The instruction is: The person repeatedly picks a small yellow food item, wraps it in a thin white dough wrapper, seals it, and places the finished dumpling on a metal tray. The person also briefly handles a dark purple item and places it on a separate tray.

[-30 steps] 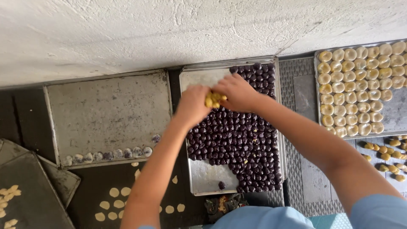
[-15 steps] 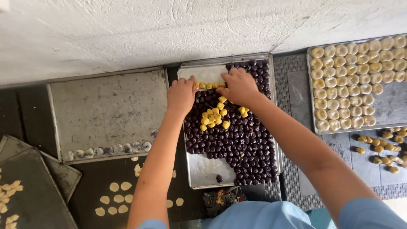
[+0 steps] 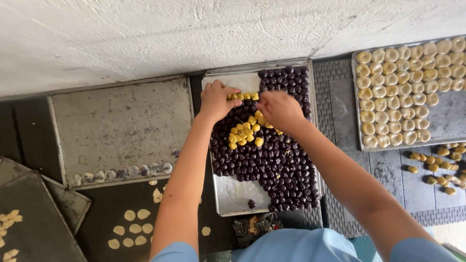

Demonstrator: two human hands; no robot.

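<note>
Yellow dough balls (image 3: 245, 131) lie in a loose cluster on top of the dark purple balls (image 3: 286, 170) that fill the middle metal tray (image 3: 233, 194). Left hand (image 3: 217, 99) rests at the upper edge of the cluster, fingers curled over a short row of yellow balls; its grip is loose, not clenched. Right hand (image 3: 279, 109) lies just beside it, fingertips pinching among the yellow balls. Left tray (image 3: 121, 121) carries one row of pale pieces. Right tray (image 3: 437, 116) holds rows of pale round pastries (image 3: 398, 92).
</note>
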